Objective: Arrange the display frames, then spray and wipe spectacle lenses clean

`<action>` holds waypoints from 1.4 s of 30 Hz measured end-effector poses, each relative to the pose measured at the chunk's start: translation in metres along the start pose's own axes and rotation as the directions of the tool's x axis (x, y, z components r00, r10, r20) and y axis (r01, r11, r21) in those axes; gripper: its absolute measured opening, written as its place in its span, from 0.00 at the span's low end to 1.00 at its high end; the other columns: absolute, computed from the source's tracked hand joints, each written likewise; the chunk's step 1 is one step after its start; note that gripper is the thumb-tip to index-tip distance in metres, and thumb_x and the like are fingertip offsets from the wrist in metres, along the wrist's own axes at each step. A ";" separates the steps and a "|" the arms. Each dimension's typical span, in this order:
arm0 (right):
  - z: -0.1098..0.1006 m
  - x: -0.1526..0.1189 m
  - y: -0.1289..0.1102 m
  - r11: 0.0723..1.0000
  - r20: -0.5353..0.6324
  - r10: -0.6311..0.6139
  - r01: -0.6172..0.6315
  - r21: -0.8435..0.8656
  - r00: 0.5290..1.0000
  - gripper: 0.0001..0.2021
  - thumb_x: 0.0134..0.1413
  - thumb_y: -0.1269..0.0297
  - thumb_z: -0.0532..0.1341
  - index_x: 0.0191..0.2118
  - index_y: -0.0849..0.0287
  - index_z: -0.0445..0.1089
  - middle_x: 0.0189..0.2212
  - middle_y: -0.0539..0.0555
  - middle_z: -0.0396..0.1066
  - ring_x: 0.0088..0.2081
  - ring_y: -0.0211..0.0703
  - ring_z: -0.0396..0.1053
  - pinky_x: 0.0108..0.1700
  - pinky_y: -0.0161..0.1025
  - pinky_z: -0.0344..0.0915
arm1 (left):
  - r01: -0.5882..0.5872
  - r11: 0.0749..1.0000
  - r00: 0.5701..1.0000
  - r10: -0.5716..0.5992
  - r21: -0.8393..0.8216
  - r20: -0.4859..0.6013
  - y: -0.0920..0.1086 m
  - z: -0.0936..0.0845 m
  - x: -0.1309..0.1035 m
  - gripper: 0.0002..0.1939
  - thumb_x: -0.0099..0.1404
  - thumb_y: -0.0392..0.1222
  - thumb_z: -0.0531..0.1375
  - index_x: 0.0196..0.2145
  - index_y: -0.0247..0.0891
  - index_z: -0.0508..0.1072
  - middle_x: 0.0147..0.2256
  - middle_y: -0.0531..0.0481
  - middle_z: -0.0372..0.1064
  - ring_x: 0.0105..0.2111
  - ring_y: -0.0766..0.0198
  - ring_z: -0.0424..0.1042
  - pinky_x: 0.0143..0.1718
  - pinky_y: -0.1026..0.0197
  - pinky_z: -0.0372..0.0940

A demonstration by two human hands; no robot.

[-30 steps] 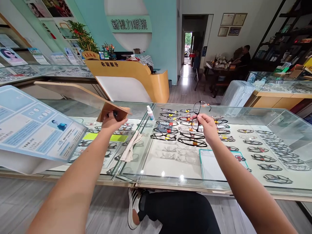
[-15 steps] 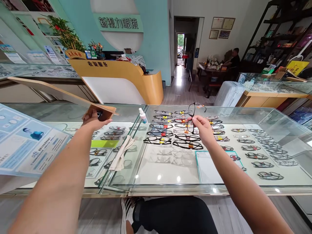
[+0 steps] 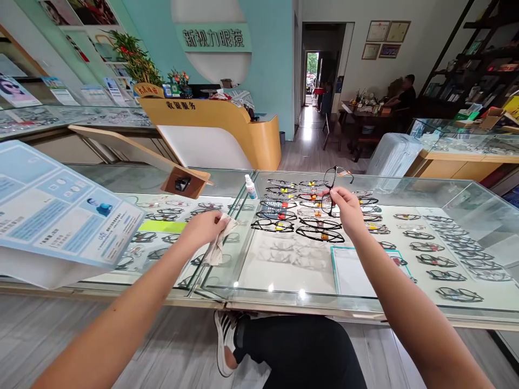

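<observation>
My right hand (image 3: 347,209) pinches a pair of black-framed eyeglasses (image 3: 326,202), held on end above the counter with one temple pointing away. Rows of eyeglasses (image 3: 318,233) lie on the glass just beneath it. At the seam between two glass counters, my left hand (image 3: 207,227) has its fingertips closed on a crumpled beige cleaning cloth (image 3: 217,247), whose lower part hangs over the glass. Beyond that hand stands a white spray bottle (image 3: 250,187). A brown wooden stand (image 3: 186,182) holding a small dark object is left of the bottle.
A blue printed display board (image 3: 68,210) fills the left side. The glass showcase (image 3: 284,281) holds more glasses and a teal-edged white sheet (image 3: 354,270). Behind are a yellow-fronted cashier desk (image 3: 259,140), a plastic-wrapped suitcase (image 3: 395,156) and a seated person (image 3: 405,97).
My left hand has let go of the wooden stand, moved right and nearer, and taken hold of the cloth. My right hand keeps the eyeglasses raised. The view has shifted left.
</observation>
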State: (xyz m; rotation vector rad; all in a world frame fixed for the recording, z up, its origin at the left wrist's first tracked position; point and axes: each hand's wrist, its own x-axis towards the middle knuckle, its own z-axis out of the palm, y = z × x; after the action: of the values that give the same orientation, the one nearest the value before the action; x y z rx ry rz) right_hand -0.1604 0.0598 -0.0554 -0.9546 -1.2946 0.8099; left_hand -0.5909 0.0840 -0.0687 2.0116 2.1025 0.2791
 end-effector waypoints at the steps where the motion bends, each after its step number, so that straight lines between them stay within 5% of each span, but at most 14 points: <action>1: 0.000 0.000 0.000 1.000 -0.003 -0.003 0.003 -0.003 1.000 0.20 0.62 0.37 0.70 0.35 0.50 0.81 0.36 0.54 0.83 0.42 0.51 0.74 0.55 0.50 0.70 | -0.005 0.996 1.000 0.004 -0.090 -0.011 -0.001 -0.002 0.002 0.19 0.62 0.62 0.58 0.26 0.46 0.66 0.26 0.46 0.72 0.34 0.45 0.75 0.38 0.53 0.65; 4: -0.001 0.000 -0.002 1.000 -0.011 -0.011 0.011 0.001 1.000 0.21 0.63 0.36 0.70 0.35 0.50 0.81 0.37 0.54 0.83 0.45 0.53 0.75 0.53 0.50 0.70 | -0.015 0.892 0.999 -0.006 -0.452 -0.044 0.008 -0.009 0.005 0.19 0.60 0.64 0.60 0.28 0.45 0.68 0.30 0.49 0.74 0.38 0.48 0.76 0.42 0.53 0.69; 8: 0.000 -0.001 -0.004 1.000 -0.003 -0.003 0.003 0.020 1.000 0.21 0.62 0.36 0.70 0.35 0.50 0.80 0.38 0.54 0.84 0.46 0.53 0.76 0.52 0.49 0.69 | -0.001 0.596 0.988 -0.126 -0.803 -0.094 0.067 -0.013 0.002 0.19 0.58 0.60 0.65 0.39 0.44 0.77 0.44 0.46 0.80 0.49 0.49 0.77 0.50 0.54 0.72; 13: -0.003 0.002 -0.007 0.991 0.002 0.052 -0.052 0.121 0.999 0.22 0.60 0.34 0.71 0.36 0.50 0.80 0.42 0.55 0.86 0.48 0.53 0.78 0.55 0.49 0.72 | -0.180 0.322 0.962 0.254 -0.929 -0.098 0.166 -0.010 -0.001 0.22 0.59 0.61 0.72 0.38 0.42 0.74 0.33 0.51 0.73 0.32 0.60 0.71 0.34 0.60 0.67; 17: -0.006 0.003 -0.017 0.969 0.014 0.086 -0.087 0.232 0.996 0.23 0.54 0.34 0.74 0.37 0.49 0.81 0.49 0.56 0.86 0.58 0.58 0.79 0.64 0.53 0.72 | -0.212 0.192 0.943 0.298 -0.958 -0.149 0.211 0.013 -0.009 0.25 0.63 0.66 0.72 0.43 0.43 0.77 0.30 0.53 0.72 0.28 0.61 0.70 0.30 0.59 0.66; 21: 0.000 -0.003 -0.027 0.954 0.127 0.062 -0.096 0.283 0.990 0.23 0.53 0.33 0.76 0.35 0.49 0.83 0.53 0.57 0.85 0.65 0.61 0.75 0.74 0.56 0.64 | -0.252 0.130 0.925 0.324 -0.959 -0.199 0.218 0.040 -0.019 0.34 0.65 0.78 0.68 0.44 0.41 0.82 0.42 0.44 0.83 0.47 0.51 0.81 0.49 0.54 0.75; 25: 0.012 -0.012 -0.026 0.969 0.234 0.053 -0.107 0.225 0.971 0.22 0.54 0.34 0.77 0.34 0.48 0.86 0.53 0.56 0.84 0.69 0.61 0.72 0.76 0.56 0.60 | -0.139 0.087 0.924 0.369 -0.986 -0.098 0.214 0.053 -0.024 0.38 0.60 0.80 0.71 0.46 0.41 0.85 0.48 0.42 0.85 0.57 0.43 0.81 0.61 0.47 0.73; 28: 0.017 -0.013 -0.019 0.976 0.197 0.085 -0.121 0.181 0.977 0.22 0.52 0.33 0.78 0.35 0.48 0.88 0.49 0.55 0.85 0.63 0.60 0.75 0.72 0.56 0.64 | -0.141 0.094 0.922 0.375 -0.986 -0.096 0.211 0.056 -0.024 0.39 0.61 0.80 0.70 0.48 0.42 0.85 0.51 0.41 0.85 0.62 0.41 0.78 0.65 0.46 0.70; 34: 0.018 -0.011 -0.009 0.967 0.111 0.156 -0.175 0.186 0.982 0.24 0.47 0.32 0.79 0.37 0.47 0.89 0.44 0.54 0.86 0.51 0.55 0.77 0.62 0.54 0.71 | -0.228 0.140 0.938 0.295 -0.964 -0.180 0.204 0.058 -0.024 0.34 0.66 0.79 0.67 0.50 0.46 0.76 0.47 0.47 0.81 0.51 0.52 0.79 0.51 0.54 0.73; 38: 0.017 -0.011 -0.010 0.980 0.057 0.101 -0.109 0.169 0.993 0.22 0.49 0.33 0.79 0.38 0.47 0.90 0.43 0.54 0.85 0.52 0.54 0.76 0.60 0.51 0.71 | -0.201 0.129 0.903 0.410 -0.971 -0.133 0.204 0.053 -0.028 0.34 0.66 0.80 0.67 0.48 0.46 0.78 0.41 0.49 0.78 0.39 0.58 0.76 0.40 0.59 0.71; 42: 0.016 -0.011 -0.010 0.975 0.050 0.089 -0.097 0.199 0.995 0.23 0.51 0.34 0.79 0.40 0.48 0.90 0.44 0.54 0.84 0.51 0.53 0.75 0.59 0.49 0.69 | -0.154 0.036 0.849 0.516 -0.987 -0.114 0.210 0.046 -0.035 0.37 0.66 0.81 0.64 0.44 0.41 0.81 0.51 0.41 0.79 0.42 0.55 0.78 0.39 0.58 0.73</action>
State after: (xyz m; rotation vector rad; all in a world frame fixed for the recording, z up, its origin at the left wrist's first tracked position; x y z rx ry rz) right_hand -0.1781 0.0471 -0.0503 -0.8449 -1.1839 1.0179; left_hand -0.3755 0.0578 -0.0524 1.3790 0.6163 1.0773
